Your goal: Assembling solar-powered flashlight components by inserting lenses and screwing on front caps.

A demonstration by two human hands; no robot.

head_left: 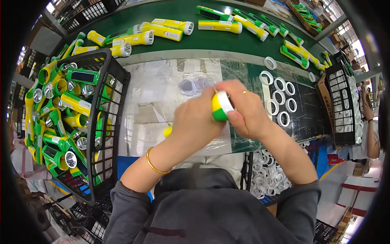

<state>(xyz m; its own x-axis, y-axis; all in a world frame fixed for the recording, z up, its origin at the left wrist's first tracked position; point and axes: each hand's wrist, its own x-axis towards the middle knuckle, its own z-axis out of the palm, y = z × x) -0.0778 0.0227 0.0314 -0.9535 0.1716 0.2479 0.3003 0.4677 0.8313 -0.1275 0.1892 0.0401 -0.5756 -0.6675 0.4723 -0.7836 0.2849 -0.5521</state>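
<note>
My left hand point(194, 120) is wrapped round the body of a yellow and green flashlight point(219, 112), its head pointing to the right. A white ring point(224, 100) sits on the flashlight's head, and my right hand point(248, 110) grips that ring with thumb and fingers. Most of the flashlight's body is hidden under my left hand, which is slightly blurred. Just beyond my hands, several clear round lenses point(187, 86) lie overlapping on the worktop. Several white rings point(278, 97) are spread on the right of the worktop.
At the left stands a black crate point(106, 122) heaped with flashlights. A green conveyor belt point(174, 48) carrying more flashlights runs along the far side. Many loose white rings point(268, 175) fill a container below the table's right front edge. Another black crate point(341, 105) stands far right.
</note>
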